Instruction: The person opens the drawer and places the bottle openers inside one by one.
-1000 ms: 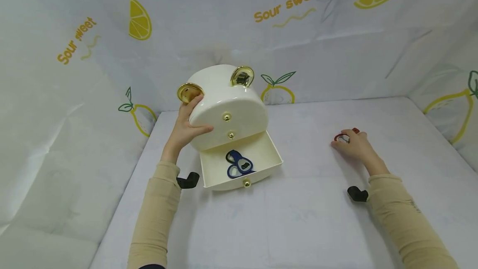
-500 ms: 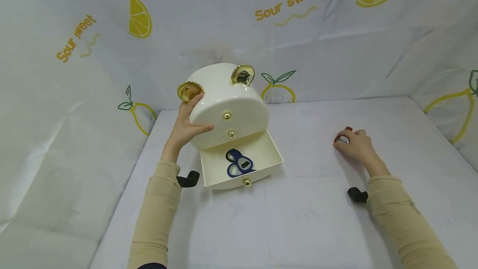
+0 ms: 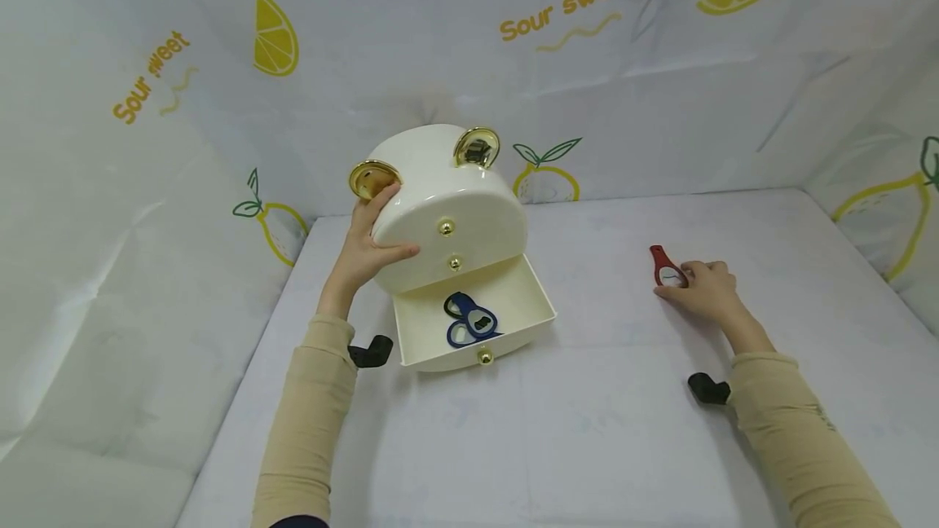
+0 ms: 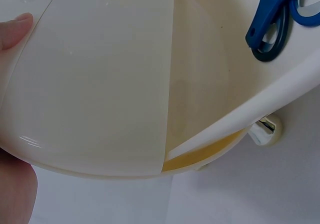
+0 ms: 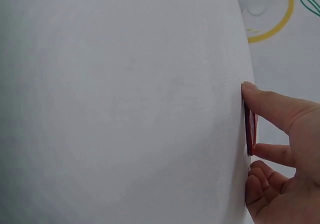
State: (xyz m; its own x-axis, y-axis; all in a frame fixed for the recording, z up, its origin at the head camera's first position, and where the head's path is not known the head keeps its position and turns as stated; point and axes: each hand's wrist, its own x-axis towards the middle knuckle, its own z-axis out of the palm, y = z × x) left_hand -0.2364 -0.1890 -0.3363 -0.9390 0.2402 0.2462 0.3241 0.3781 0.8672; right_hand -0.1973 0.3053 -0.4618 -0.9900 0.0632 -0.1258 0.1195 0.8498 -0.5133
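A white drawer box (image 3: pixel 447 178) with gold ears stands with its bottom drawer (image 3: pixel 411 341) pulled out. My left hand (image 3: pixel 363 247) grips the box's left side, thumb on its front and fingers round by the gold ear. Inside the drawer lies a blue tool with loops (image 3: pixel 469 320), seen in part in the left wrist view. Out to the right, a red paddle-shaped thing (image 3: pixel 659 257) with a round pale face lies on the cloth, its narrow end pointing away. My right hand (image 3: pixel 707 292) pinches its round end between thumb and forefinger; the right wrist view shows only its edge.
White cloth (image 3: pixel 587 430) covers the table, and a lemon-print curtain (image 3: pixel 440 23) rises behind it and at both sides. Black camera mounts (image 3: pixel 372 351) stick out from the wrists. The drawer's gold knob (image 3: pixel 485 357) faces forward.
The red thing has turned on the cloth, its narrow end swinging from the right round to the left and coming out from under the right hand's fingers. The left hand and the box have stayed put.
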